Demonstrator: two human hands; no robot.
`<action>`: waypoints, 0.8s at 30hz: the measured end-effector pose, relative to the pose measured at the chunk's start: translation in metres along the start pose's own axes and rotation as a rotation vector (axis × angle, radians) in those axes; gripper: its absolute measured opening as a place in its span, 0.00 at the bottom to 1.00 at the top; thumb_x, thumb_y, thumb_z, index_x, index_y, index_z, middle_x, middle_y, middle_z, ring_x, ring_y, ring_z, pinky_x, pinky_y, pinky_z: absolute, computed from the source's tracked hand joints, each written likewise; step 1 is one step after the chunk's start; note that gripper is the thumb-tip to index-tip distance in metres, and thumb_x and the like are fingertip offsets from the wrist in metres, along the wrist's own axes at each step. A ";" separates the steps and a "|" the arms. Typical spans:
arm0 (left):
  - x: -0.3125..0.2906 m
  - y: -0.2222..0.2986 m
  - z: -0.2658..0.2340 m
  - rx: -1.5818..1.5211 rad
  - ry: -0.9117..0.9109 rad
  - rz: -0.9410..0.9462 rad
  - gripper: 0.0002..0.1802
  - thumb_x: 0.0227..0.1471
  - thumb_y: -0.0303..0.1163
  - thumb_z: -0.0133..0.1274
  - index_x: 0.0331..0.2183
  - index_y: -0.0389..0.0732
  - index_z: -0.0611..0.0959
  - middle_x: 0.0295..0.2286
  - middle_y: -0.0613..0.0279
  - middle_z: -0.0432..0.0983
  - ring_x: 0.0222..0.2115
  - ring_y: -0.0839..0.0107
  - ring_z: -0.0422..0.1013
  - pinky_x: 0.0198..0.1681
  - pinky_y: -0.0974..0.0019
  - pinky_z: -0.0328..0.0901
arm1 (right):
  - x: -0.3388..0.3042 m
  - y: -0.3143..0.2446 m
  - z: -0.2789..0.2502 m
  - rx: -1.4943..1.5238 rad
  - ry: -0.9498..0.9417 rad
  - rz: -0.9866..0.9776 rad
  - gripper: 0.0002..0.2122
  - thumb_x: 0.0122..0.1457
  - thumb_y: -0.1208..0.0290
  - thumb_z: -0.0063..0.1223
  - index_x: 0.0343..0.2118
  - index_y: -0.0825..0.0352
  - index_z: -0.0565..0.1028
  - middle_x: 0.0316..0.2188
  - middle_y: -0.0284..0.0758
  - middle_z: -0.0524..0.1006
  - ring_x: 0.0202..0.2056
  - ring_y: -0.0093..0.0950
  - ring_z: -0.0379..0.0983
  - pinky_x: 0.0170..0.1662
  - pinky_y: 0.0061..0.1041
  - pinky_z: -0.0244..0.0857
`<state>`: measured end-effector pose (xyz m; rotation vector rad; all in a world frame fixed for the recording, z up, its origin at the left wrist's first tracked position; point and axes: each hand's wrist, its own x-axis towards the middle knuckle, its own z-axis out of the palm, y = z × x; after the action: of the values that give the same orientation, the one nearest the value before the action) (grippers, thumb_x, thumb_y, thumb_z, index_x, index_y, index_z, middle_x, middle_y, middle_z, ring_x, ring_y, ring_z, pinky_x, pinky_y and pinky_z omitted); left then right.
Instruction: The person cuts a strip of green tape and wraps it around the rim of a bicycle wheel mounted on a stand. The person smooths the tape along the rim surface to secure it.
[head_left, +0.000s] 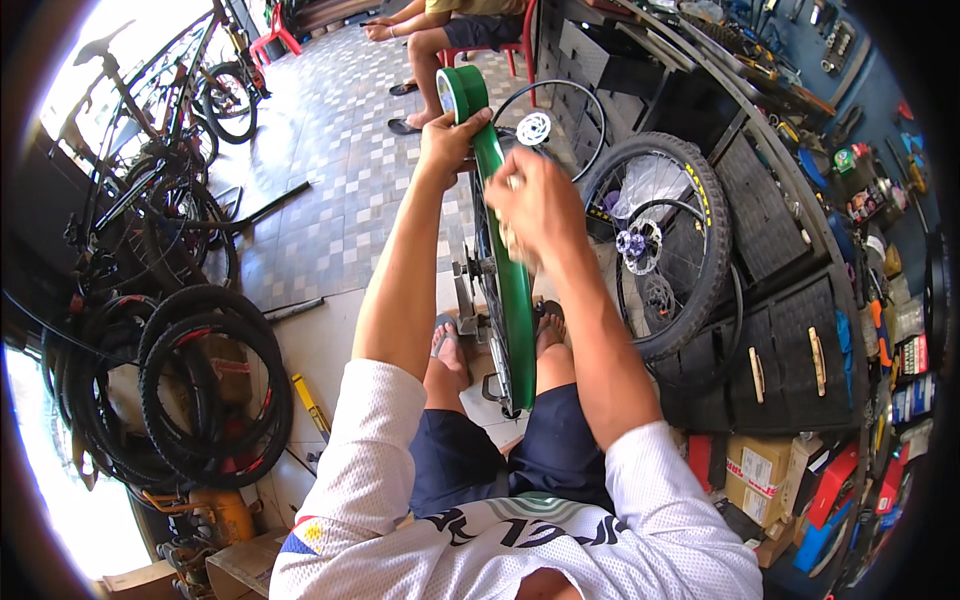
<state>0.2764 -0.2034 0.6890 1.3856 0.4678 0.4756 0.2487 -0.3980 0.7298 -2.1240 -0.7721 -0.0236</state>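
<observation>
A bicycle wheel [490, 290] stands upright between my legs, seen nearly edge-on. Wide green tape [515, 330] runs along its rim toward me. At the wheel's far top sits the roll of green tape [466, 92], joined to that strip. My left hand [448, 148] is closed just below the roll, its thumb pressed across the tape. Over the rim's near side, my right hand [537, 207] is closed with curled fingers, slightly blurred. Something pale shows at its fingers, too unclear to name. The wheel's lower part rests close to a metal stand [470, 300].
Another wheel with a knobby tire [715, 240] leans against dark drawers at right. Several loose tires [215, 385] are piled at left, near parked bicycles [150, 150]. A seated person [455, 40] is ahead on a red chair. Tools and boxes [755, 480] line the right side.
</observation>
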 end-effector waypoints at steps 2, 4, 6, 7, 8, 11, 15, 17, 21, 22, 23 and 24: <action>-0.004 0.006 0.013 -0.033 -0.019 0.060 0.15 0.53 0.41 0.69 0.38 0.42 0.87 0.26 0.67 0.81 0.21 0.75 0.76 0.21 0.67 0.73 | 0.050 0.002 -0.006 -0.012 -0.053 0.022 0.10 0.47 0.62 0.62 0.30 0.62 0.80 0.28 0.45 0.83 0.34 0.44 0.82 0.39 0.41 0.75; -0.014 0.007 0.018 -0.051 -0.012 0.076 0.13 0.54 0.39 0.68 0.39 0.42 0.88 0.28 0.65 0.82 0.22 0.75 0.77 0.21 0.68 0.73 | 0.081 0.007 -0.001 -0.064 -0.086 0.051 0.10 0.48 0.63 0.62 0.31 0.60 0.81 0.29 0.42 0.84 0.34 0.42 0.83 0.40 0.40 0.75; -0.014 0.010 0.015 -0.014 0.005 0.066 0.13 0.54 0.39 0.68 0.39 0.42 0.88 0.28 0.64 0.83 0.23 0.75 0.78 0.21 0.68 0.73 | 0.085 0.004 0.003 -0.118 -0.076 0.044 0.09 0.49 0.63 0.62 0.32 0.60 0.82 0.30 0.42 0.84 0.35 0.42 0.83 0.41 0.40 0.75; -0.013 0.010 0.011 0.004 0.018 0.061 0.13 0.54 0.39 0.68 0.39 0.43 0.88 0.29 0.64 0.83 0.23 0.75 0.78 0.21 0.68 0.73 | 0.080 -0.001 0.005 -0.133 -0.064 0.033 0.09 0.49 0.63 0.61 0.33 0.59 0.82 0.31 0.42 0.84 0.36 0.42 0.83 0.41 0.40 0.75; -0.012 0.010 0.008 -0.022 -0.004 0.057 0.14 0.53 0.39 0.69 0.38 0.42 0.88 0.28 0.65 0.82 0.23 0.74 0.78 0.21 0.67 0.74 | 0.074 -0.004 0.005 -0.150 -0.049 0.024 0.09 0.50 0.63 0.61 0.33 0.59 0.82 0.31 0.42 0.84 0.37 0.41 0.83 0.41 0.40 0.75; -0.012 0.010 0.009 0.008 -0.011 0.044 0.15 0.52 0.40 0.70 0.37 0.42 0.87 0.27 0.66 0.82 0.22 0.74 0.77 0.22 0.65 0.74 | 0.009 0.001 -0.002 -0.025 0.022 -0.046 0.10 0.53 0.61 0.60 0.33 0.62 0.79 0.26 0.45 0.82 0.32 0.45 0.81 0.36 0.41 0.73; -0.002 0.011 0.005 0.035 -0.012 0.004 0.22 0.51 0.44 0.71 0.41 0.41 0.85 0.29 0.67 0.81 0.23 0.74 0.76 0.26 0.64 0.73 | -0.127 0.028 0.015 0.066 0.313 -0.245 0.04 0.55 0.74 0.61 0.31 0.65 0.77 0.28 0.43 0.80 0.30 0.44 0.80 0.32 0.36 0.72; -0.004 0.015 0.009 0.022 -0.018 0.008 0.20 0.51 0.43 0.71 0.40 0.41 0.85 0.28 0.67 0.81 0.22 0.74 0.76 0.25 0.64 0.73 | -0.187 0.051 0.023 0.087 0.286 -0.254 0.06 0.51 0.81 0.64 0.30 0.66 0.77 0.27 0.40 0.78 0.29 0.40 0.78 0.31 0.34 0.71; -0.017 0.014 0.011 0.022 -0.012 0.070 0.16 0.52 0.40 0.70 0.37 0.40 0.86 0.27 0.66 0.81 0.20 0.73 0.76 0.21 0.65 0.73 | -0.208 0.067 0.033 0.026 0.378 -0.410 0.07 0.50 0.83 0.65 0.29 0.67 0.76 0.23 0.37 0.74 0.26 0.37 0.74 0.29 0.32 0.68; -0.022 0.012 0.012 0.030 0.007 0.100 0.16 0.52 0.39 0.70 0.37 0.40 0.86 0.26 0.66 0.81 0.20 0.74 0.76 0.21 0.66 0.73 | -0.204 0.065 0.031 0.048 0.368 -0.411 0.07 0.50 0.82 0.65 0.29 0.67 0.76 0.23 0.37 0.74 0.26 0.37 0.74 0.29 0.32 0.68; -0.029 0.011 0.012 0.038 0.026 0.130 0.16 0.52 0.39 0.70 0.38 0.40 0.86 0.26 0.66 0.81 0.20 0.74 0.76 0.21 0.67 0.73 | -0.199 0.062 0.029 0.070 0.357 -0.414 0.07 0.50 0.82 0.65 0.29 0.67 0.76 0.23 0.37 0.74 0.25 0.36 0.73 0.29 0.32 0.68; -0.036 0.009 0.014 0.038 0.050 0.155 0.15 0.52 0.38 0.70 0.38 0.39 0.87 0.25 0.67 0.80 0.19 0.75 0.75 0.21 0.68 0.72 | -0.192 0.061 0.027 0.079 0.321 -0.359 0.07 0.51 0.81 0.65 0.29 0.67 0.76 0.25 0.37 0.76 0.26 0.37 0.75 0.30 0.33 0.69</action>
<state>0.2544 -0.2349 0.7012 1.4554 0.4131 0.6316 0.1193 -0.5043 0.6154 -1.8223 -0.9301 -0.5039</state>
